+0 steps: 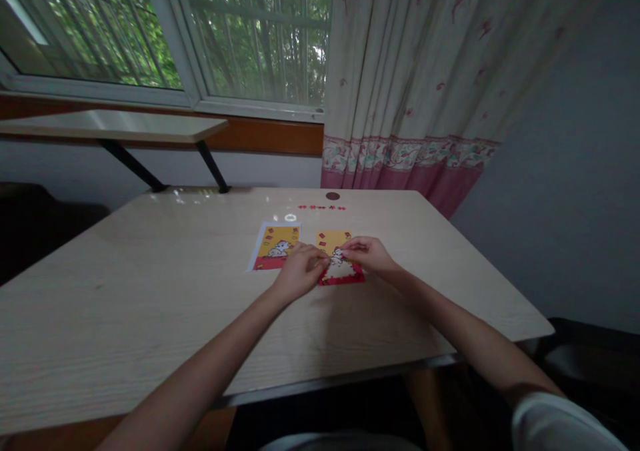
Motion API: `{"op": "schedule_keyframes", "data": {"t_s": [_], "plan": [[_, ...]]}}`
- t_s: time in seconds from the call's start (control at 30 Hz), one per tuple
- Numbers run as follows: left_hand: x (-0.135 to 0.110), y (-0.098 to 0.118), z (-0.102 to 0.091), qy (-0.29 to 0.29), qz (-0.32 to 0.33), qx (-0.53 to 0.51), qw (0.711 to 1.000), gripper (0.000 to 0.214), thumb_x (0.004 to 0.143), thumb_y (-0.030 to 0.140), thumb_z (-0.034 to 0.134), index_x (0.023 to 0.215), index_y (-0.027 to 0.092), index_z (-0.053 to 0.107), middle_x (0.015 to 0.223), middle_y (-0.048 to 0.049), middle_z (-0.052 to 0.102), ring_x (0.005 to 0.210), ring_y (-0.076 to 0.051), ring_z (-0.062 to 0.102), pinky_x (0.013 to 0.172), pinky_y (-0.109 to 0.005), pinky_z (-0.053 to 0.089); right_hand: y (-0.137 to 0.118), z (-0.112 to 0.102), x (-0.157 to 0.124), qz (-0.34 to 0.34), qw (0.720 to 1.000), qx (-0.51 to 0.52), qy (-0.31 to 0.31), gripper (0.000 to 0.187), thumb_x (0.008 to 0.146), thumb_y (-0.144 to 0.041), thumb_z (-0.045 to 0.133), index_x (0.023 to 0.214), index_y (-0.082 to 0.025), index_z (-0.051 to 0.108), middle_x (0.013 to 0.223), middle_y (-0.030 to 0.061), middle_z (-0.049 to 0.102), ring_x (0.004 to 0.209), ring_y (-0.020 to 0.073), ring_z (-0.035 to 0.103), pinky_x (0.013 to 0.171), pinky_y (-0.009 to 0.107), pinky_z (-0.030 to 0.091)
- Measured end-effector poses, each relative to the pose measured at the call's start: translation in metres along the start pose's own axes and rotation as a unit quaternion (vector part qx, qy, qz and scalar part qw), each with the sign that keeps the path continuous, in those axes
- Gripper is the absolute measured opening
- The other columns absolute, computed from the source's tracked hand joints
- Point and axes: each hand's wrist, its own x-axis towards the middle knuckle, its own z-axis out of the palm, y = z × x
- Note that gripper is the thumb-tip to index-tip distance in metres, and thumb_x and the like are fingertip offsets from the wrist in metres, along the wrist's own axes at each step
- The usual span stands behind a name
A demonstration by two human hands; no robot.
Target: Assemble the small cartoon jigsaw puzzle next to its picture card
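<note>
A yellow and red picture card (pixel 343 279) lies on the table, with a pale beige area in its lower middle. Over it is a small piece showing a white cartoon animal (pixel 337 259). My left hand (pixel 303 269) pinches the left edge of this piece, its wrist resting low over the table. From the other side, the thumb and fingertips of my right hand (pixel 370 254) close on the right edge. Whether the piece touches the card I cannot tell. Just left sits a similar printed picture (pixel 273 244) on a white sheet, partly covered by my left hand.
Behind the cards runs a row of small red pieces (pixel 320 208). A dark round disc (pixel 333 196) lies near the back edge of the wooden table (pixel 165 304). A raised shelf (pixel 115 125) on black legs stands back left. A curtain (pixel 395 104) hangs behind.
</note>
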Motion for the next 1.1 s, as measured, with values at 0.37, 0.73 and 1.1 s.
{"op": "schedule_keyframes", "data": {"t_s": [0.37,0.73,1.1], "plan": [[0.007,-0.001,0.01,0.032,-0.093,-0.097,0.99,0.012,0.075,0.026,0.061,0.073,0.019,0.07,0.075,-0.0044,0.069,0.079,-0.021,0.06,0.076,-0.037,0.045,0.003,0.012,-0.004,-0.012,0.999,-0.038,0.007,0.035,0.06,-0.045,0.076,0.078,-0.017,0.066,0.075,0.0043,0.07,0.068,0.0146,0.065,0.064,0.028,0.051],[0.008,-0.012,0.011,0.051,-0.116,-0.163,0.979,0.015,0.075,0.029,0.058,0.072,0.018,0.067,0.075,-0.0052,0.068,0.073,-0.018,0.061,0.07,-0.034,0.049,-0.01,0.006,-0.013,-0.283,0.882,-0.373,0.056,0.023,0.079,-0.04,0.065,0.094,-0.023,0.069,0.096,0.0063,0.069,0.092,0.0194,0.061,0.084,0.034,0.047],[0.007,-0.008,0.005,0.065,-0.054,-0.141,0.986,0.019,0.077,0.029,0.063,0.093,0.019,0.067,0.09,-0.0058,0.068,0.085,-0.02,0.059,0.08,-0.037,0.046,-0.01,0.001,-0.013,-0.313,0.841,-0.434,0.08,0.021,0.084,-0.041,0.061,0.091,-0.023,0.07,0.093,0.0064,0.068,0.09,0.0198,0.06,0.084,0.035,0.042]]}}
